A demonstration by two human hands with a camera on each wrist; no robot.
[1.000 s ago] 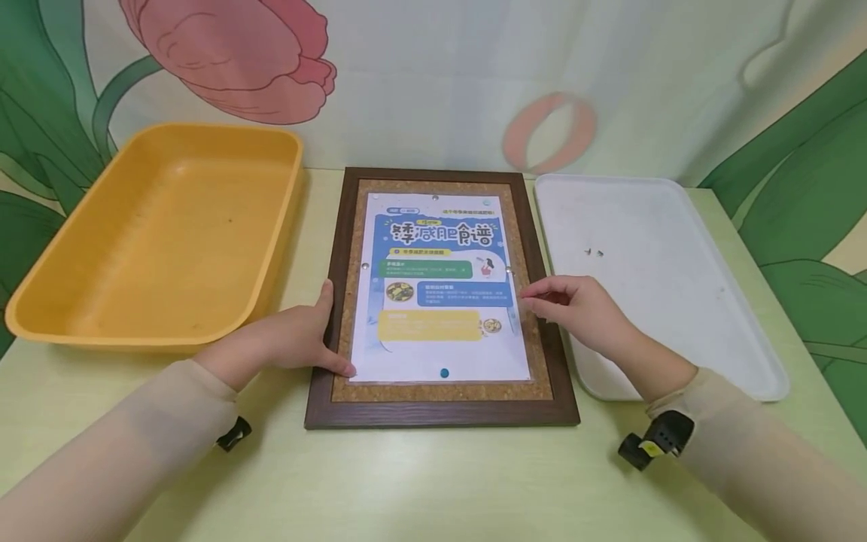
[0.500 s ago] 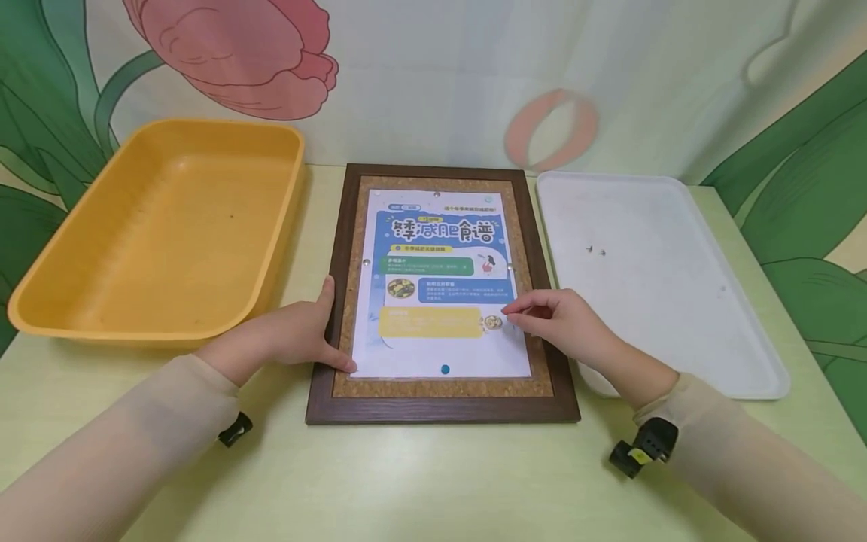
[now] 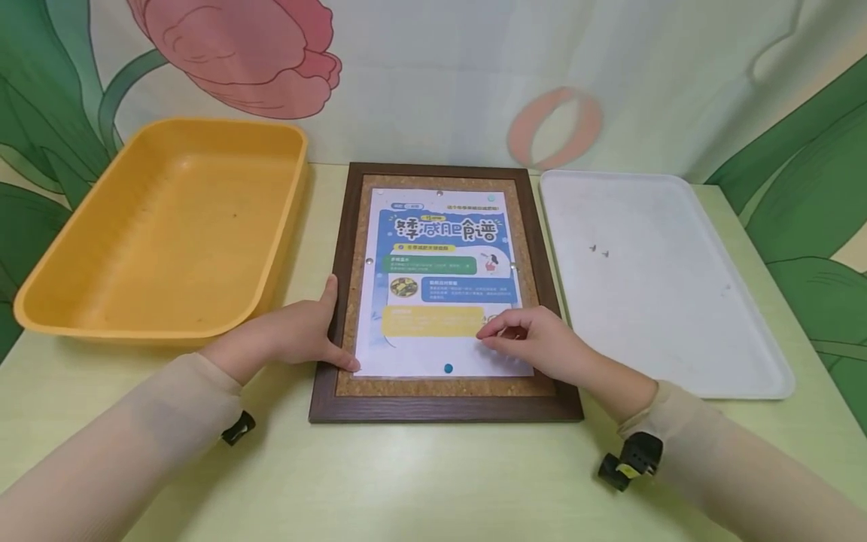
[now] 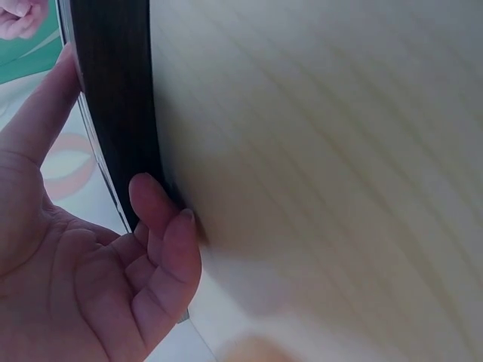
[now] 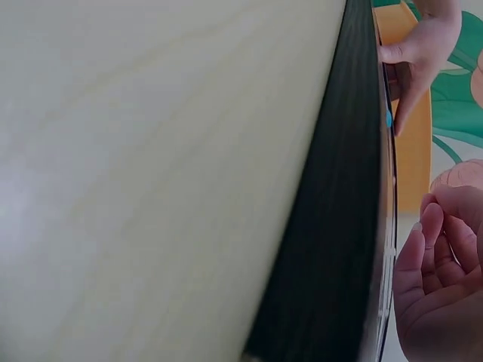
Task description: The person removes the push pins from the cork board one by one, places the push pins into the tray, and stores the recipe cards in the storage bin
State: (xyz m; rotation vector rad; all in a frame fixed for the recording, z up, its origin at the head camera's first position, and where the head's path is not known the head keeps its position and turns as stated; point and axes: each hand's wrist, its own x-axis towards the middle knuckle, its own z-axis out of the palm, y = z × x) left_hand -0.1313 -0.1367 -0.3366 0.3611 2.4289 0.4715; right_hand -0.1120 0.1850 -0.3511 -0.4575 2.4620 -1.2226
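A framed cork board (image 3: 447, 388) with a dark brown wooden frame lies mid-table. A printed poster (image 3: 433, 354) is pinned to it by several flat-headed tacks, among them a teal tack (image 3: 448, 369) at the bottom middle. The left hand (image 3: 298, 331) grips the board's left side, its thumb pressing the poster's lower left corner and its fingers at the outer edge, as the left wrist view also shows. Above the poster's lower right part hovers the right hand (image 3: 542, 342), thumb and forefinger in a pinch. They hold a tiny thing mostly hidden by the fingertips; its kind is unclear.
To the left stands a deep yellow tub (image 3: 162, 331), close to the left forearm. On the right lies a shallow white tray (image 3: 677, 301) bearing two small tacks (image 3: 599, 251). A curtain (image 3: 433, 90) with printed flowers hangs behind the table.
The right hand has moved left and toward the person, from the board's right edge to above the poster's lower part, still pinched. The left hand keeps its grip on the board.
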